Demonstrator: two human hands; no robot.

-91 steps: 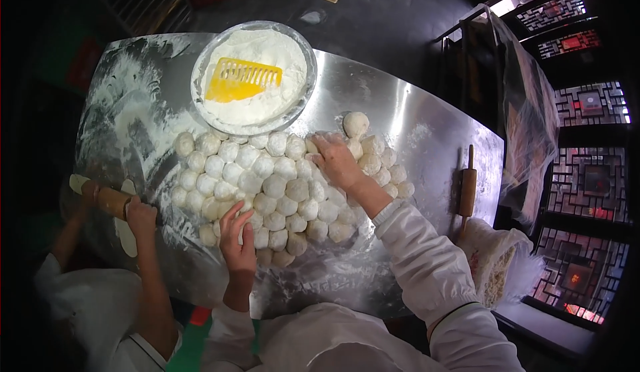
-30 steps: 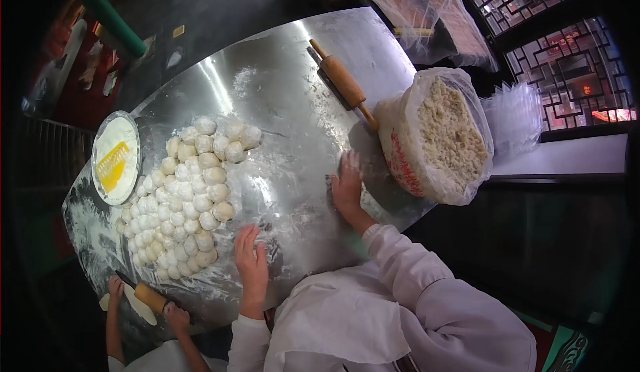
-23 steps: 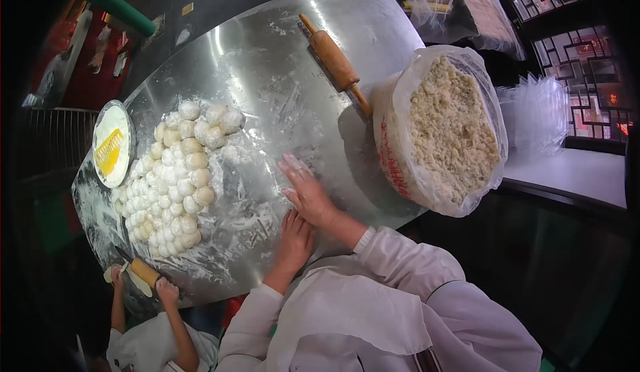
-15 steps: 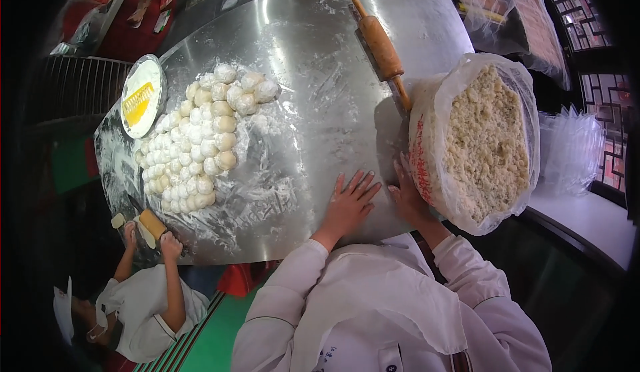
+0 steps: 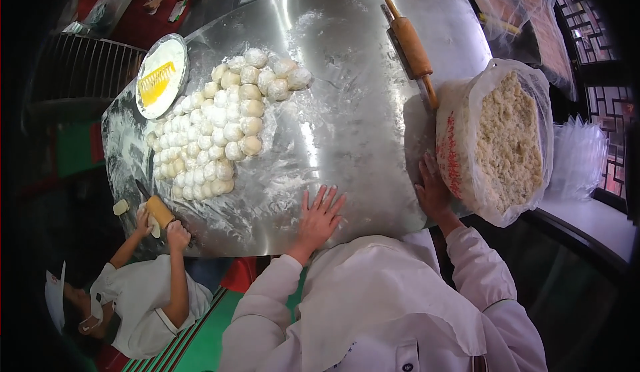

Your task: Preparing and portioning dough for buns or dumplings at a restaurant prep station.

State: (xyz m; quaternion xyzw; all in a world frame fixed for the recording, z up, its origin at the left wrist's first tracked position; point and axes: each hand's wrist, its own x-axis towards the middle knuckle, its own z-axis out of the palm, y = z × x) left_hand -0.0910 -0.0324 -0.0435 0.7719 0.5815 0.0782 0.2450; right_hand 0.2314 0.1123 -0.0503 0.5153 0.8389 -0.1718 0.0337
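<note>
My left hand (image 5: pixel 317 222) is over the steel table (image 5: pixel 360 145) near its front edge, fingers spread, holding nothing. Beside the big plastic-lined sack of pale crumbly filling (image 5: pixel 508 145) is my right hand (image 5: pixel 435 189), its fingers stretched out and touching or nearly touching the sack's lower left side. Left of the middle lies a cluster of floured dough balls (image 5: pixel 220 115), several rows deep. A wooden rolling pin (image 5: pixel 413 47) rests on the table behind the sack, one handle pointing toward it.
A plate of flour (image 5: pixel 155 105) with a yellow scraper (image 5: pixel 159 83) stands at the table's left edge. At lower left a co-worker (image 5: pixel 150 292) works a small rolling pin (image 5: pixel 160 210) over flat dough. Stacked clear plastic containers (image 5: pixel 579 155) are right of the sack.
My left hand has moved left along the table's front edge, away from my right hand. My right hand stays beside the sack. The view has shifted slightly.
</note>
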